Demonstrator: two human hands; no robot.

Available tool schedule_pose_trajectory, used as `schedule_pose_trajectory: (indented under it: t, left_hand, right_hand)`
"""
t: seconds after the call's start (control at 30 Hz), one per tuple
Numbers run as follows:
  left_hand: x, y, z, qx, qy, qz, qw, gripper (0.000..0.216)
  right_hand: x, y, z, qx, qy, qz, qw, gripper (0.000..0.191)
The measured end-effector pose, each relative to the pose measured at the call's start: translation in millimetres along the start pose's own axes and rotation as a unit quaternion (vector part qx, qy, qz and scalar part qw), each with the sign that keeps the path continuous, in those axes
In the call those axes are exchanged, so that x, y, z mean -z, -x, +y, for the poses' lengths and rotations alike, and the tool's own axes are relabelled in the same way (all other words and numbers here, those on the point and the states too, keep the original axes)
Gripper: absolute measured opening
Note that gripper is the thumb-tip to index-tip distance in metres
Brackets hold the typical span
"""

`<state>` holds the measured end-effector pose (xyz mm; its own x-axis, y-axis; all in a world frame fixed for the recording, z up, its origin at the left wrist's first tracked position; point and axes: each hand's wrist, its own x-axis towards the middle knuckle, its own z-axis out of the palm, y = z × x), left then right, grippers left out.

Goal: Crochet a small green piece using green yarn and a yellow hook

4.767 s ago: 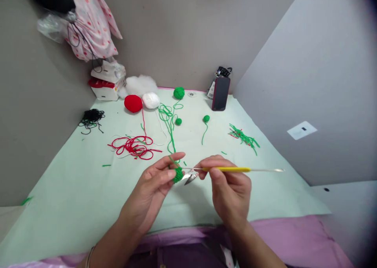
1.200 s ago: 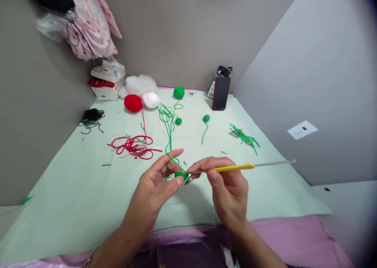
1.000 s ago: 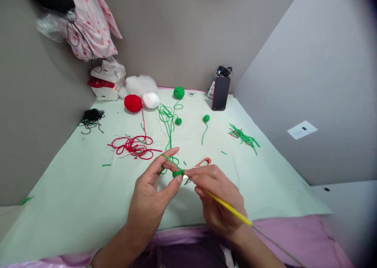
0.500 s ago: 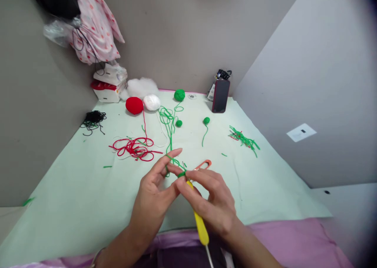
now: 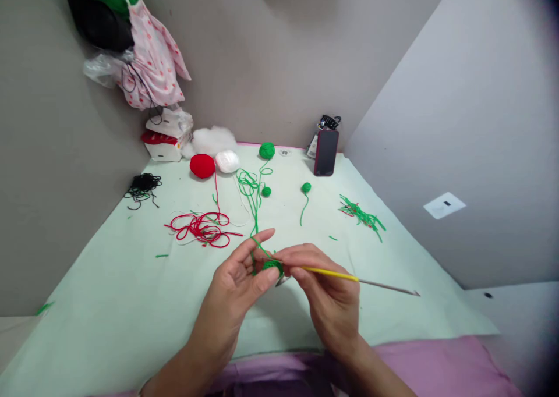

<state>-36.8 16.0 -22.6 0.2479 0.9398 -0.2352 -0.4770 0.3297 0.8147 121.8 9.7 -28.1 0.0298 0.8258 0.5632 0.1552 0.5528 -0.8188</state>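
Note:
My left hand (image 5: 236,283) pinches a small green crochet piece (image 5: 273,266) between thumb and fingers. Green yarn (image 5: 255,222) runs over its raised index finger and back to a green ball of yarn (image 5: 266,151). In my right hand (image 5: 332,292) is a crochet hook with a yellow grip (image 5: 329,273), held like a pencil. One end of the hook meets the green piece; its other metal end points right. A bit of a stitch marker (image 5: 282,281) shows beneath the piece, mostly hidden by my fingers.
Red (image 5: 202,166) and white yarn balls (image 5: 227,161) lie at the back left, with tangled red yarn (image 5: 203,228) in front. Black yarn (image 5: 144,187) is farther left. Two small green crochet balls (image 5: 306,187), a propped phone (image 5: 326,152) and green scraps (image 5: 361,215) lie around.
The crochet hook has swung from pointing down toward me to lying nearly level, its free end to the right. My right hand has turned with it. The view has tilted up slightly.

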Motion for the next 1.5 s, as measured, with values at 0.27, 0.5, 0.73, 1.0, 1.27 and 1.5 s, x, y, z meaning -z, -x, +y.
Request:
schedule_pose_trajectory:
  t: [0.27,0.5,0.73,1.0,1.27,1.5]
  left_hand:
    - [1.5,-7.0,5.2,0.087,0.115,-0.035,0.989,0.048]
    - [-0.8,-3.2,3.4,0.019,0.014,-0.012,1.0,0.036]
    - [5.5,-1.6,7.0,0.004,-0.029,-0.026,0.999,0.033]
    - [7.0,-0.5,5.7,-0.038,-0.084,0.012,0.996,0.032]
    - [-0.3,-2.0,0.9,0.035,0.046,0.0,0.998,0.058]
    - [5.1,-2.7,5.4,0.026,0.026,0.005,0.999,0.045]
  right_hand:
    - [5.4,4.8,1.3,0.086,0.076,0.025,0.993,0.03]
    - [0.4,-6.7,-1.0,-0.059,-0.093,0.03,0.993,0.013]
    - [3.2,-4.8,7.3,-0.143,-0.177,0.049,0.973,0.017]
    - [5.7,-1.5,-4.2,-0.05,-0.042,0.023,0.998,0.018]
    - [7.1,11.9,3.5,0.23,0.273,-0.055,0.933,0.036]
    - [3.8,0.0,2.1,-0.02,-0.06,0.033,0.997,0.018]
